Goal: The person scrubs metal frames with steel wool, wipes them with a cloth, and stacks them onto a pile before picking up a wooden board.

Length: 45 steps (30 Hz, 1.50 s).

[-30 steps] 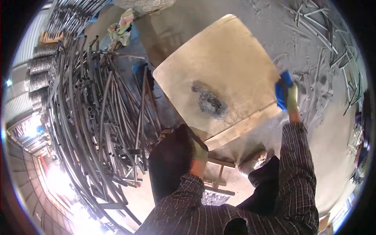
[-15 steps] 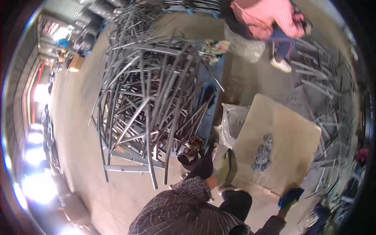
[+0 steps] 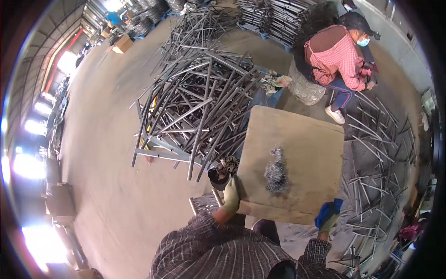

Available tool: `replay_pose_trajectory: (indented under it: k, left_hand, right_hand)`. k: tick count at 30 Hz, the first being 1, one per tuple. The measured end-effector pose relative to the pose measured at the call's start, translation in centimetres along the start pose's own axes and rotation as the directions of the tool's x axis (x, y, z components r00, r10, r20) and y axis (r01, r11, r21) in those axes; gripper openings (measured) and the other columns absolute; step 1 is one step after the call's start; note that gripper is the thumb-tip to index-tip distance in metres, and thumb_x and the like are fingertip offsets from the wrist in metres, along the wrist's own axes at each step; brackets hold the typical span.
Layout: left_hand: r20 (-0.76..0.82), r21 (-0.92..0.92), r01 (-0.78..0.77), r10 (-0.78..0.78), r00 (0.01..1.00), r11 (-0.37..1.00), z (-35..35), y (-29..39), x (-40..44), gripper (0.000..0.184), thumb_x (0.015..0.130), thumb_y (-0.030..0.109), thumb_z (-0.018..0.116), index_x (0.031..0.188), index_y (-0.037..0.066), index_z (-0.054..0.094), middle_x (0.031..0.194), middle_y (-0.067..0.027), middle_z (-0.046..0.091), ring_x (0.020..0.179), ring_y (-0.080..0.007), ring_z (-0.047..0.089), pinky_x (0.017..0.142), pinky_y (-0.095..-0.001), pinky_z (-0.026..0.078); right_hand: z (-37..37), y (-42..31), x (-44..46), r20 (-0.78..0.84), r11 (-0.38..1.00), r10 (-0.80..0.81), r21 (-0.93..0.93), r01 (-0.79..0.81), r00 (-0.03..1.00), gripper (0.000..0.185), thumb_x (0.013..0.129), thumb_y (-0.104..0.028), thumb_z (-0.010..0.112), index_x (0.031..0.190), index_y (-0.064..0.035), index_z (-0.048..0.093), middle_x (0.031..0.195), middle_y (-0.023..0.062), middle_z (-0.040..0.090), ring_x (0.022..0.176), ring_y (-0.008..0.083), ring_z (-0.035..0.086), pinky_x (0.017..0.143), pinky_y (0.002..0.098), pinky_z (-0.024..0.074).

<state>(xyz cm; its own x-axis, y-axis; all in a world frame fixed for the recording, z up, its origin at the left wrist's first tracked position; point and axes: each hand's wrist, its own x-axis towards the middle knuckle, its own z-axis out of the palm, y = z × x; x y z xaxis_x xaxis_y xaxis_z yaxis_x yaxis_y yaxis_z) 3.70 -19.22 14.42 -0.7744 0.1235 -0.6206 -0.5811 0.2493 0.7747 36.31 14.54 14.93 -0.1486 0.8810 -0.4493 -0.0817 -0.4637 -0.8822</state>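
Observation:
A wide brown cardboard sheet [image 3: 306, 153] with a folded front edge lies before me, tilted slightly. On it rests a small heap of shiny grey metal pieces [image 3: 277, 172], too small to name. My gloved left hand [image 3: 231, 197] grips the sheet's near left corner. At the near right corner, my gloved right hand [image 3: 329, 222] is closed on the edge, with a blue cloth [image 3: 328, 211] against its fingers. Just left of the sheet, beside my left hand, is a dark round container [image 3: 218, 176] with a patterned brown cloth [image 3: 227, 164] on it.
A big tangled pile of metal tubes [image 3: 200, 107] stands ahead to the left. More tubes [image 3: 371, 153] lie scattered on the floor at the right. A seated co-worker [image 3: 337, 60] in a checked shirt is at the back right. Stacked dark frames [image 3: 283, 21] stand behind.
My left hand has come up from beside the tube pile to the sheet's left corner. The sheet appears further left, and my right hand stays at its right corner. The view has shifted.

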Motion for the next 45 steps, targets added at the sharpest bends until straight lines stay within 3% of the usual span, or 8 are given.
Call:
replay_pose_trajectory:
  k: [3,6,12,15,27,33,36,45]
  left_hand:
    - [-0.141,-0.278,-0.014,-0.027,0.99,0.961,-1.0,0.4,-8.2,0.036,0.102,0.031,0.044,0.119,0.004,0.061,0.095,-0.0028,0.061,0.085,-0.0147,0.057,0.076,-0.0283,0.045]
    - [-0.209,-0.42,0.004,-0.101,0.973,0.907,-2.1,0.2,-13.9,0.039,0.1,0.037,0.049,0.116,0.004,0.062,0.094,-0.0002,0.061,0.084,-0.0113,0.055,0.074,-0.0251,0.045]
    - [-0.189,-0.515,0.028,-0.146,0.971,0.857,-4.8,-0.8,-17.5,0.036,0.102,0.033,0.046,0.119,0.004,0.059,0.095,0.0007,0.059,0.084,-0.0091,0.054,0.076,-0.0257,0.046]
    - [-0.203,-0.524,-0.049,-0.068,0.977,0.85,-6.2,-1.5,-17.9,0.038,0.102,0.032,0.046,0.123,0.003,0.059,0.097,-0.0011,0.06,0.085,-0.0091,0.055,0.078,-0.0265,0.047]
    - [-0.293,-0.421,-0.162,0.035,0.955,0.892,-16.4,3.5,-22.7,0.037,0.102,0.03,0.047,0.113,-0.003,0.059,0.091,-0.0034,0.058,0.082,-0.0094,0.051,0.075,-0.026,0.044]
    - [-0.195,-0.172,-0.171,0.136,0.971,0.97,-28.7,2.0,-22.3,0.037,0.101,0.029,0.047,0.118,-0.002,0.056,0.099,-0.0202,0.064,0.088,-0.028,0.06,0.08,-0.0362,0.046]
    - [-0.243,-0.124,-0.151,0.118,0.963,0.981,-34.2,1.6,-22.9,0.036,0.1,0.028,0.048,0.119,-0.001,0.056,0.103,-0.0216,0.065,0.096,-0.0309,0.063,0.083,-0.0381,0.046]
    - [-0.25,-0.198,-0.136,0.084,0.965,0.971,-43.8,2.6,-25.2,0.035,0.1,0.026,0.049,0.12,-0.002,0.056,0.105,-0.014,0.064,0.096,-0.0192,0.058,0.086,-0.033,0.045]
  right_hand:
    - [-1.3,-1.5,0.5,0.07,0.742,-0.397,-0.562,0.365,0.915,0.017,0.09,-0.02,0.06,0.077,-0.0098,0.062,0.069,-0.002,0.057,0.057,0.0093,0.048,0.054,0.0276,0.0392]
    - [2.0,-6.2,-3.8,0.13,0.97,-0.129,-0.189,0.152,0.983,0.012,0.088,-0.015,0.063,0.08,-0.0067,0.064,0.072,-0.0027,0.058,0.061,0.01,0.049,0.056,0.0293,0.04]
    - [1.5,-5.8,-4.0,0.261,0.854,-0.27,-0.379,0.356,0.927,0.014,0.088,-0.016,0.062,0.075,-0.0115,0.06,0.066,-0.0046,0.055,0.056,0.009,0.049,0.051,0.0284,0.0385]
    - [7.5,-10.4,-11.5,0.233,0.951,-0.043,-0.288,0.111,0.972,0.017,0.088,-0.017,0.062,0.072,-0.0138,0.057,0.061,-0.0047,0.053,0.05,0.0082,0.047,0.046,0.0269,0.0363]
    - [6.7,-2.1,-12.7,0.286,0.847,-0.172,-0.445,0.29,0.943,0.02,0.088,-0.017,0.061,0.07,-0.0088,0.06,0.061,-0.0034,0.053,0.057,0.0096,0.047,0.055,0.0296,0.038]
    - [5.9,2.9,-22.7,0.303,0.753,-0.331,-0.485,0.444,0.894,0.015,0.093,-0.018,0.055,0.085,-0.008,0.061,0.079,-0.0018,0.059,0.067,0.0138,0.054,0.055,0.0335,0.0403]
    - [2.4,8.8,-22.7,0.261,0.979,-0.17,-0.068,0.194,0.95,0.019,0.093,-0.026,0.053,0.093,-0.0079,0.061,0.087,-0.0008,0.06,0.073,0.0158,0.057,0.054,0.0362,0.0411]
    - [10.3,8.8,-34.4,0.373,0.682,-0.21,-0.607,0.408,0.904,0.022,0.088,-0.027,0.059,0.072,-0.012,0.06,0.063,-0.002,0.052,0.058,0.0114,0.047,0.054,0.0344,0.0357]
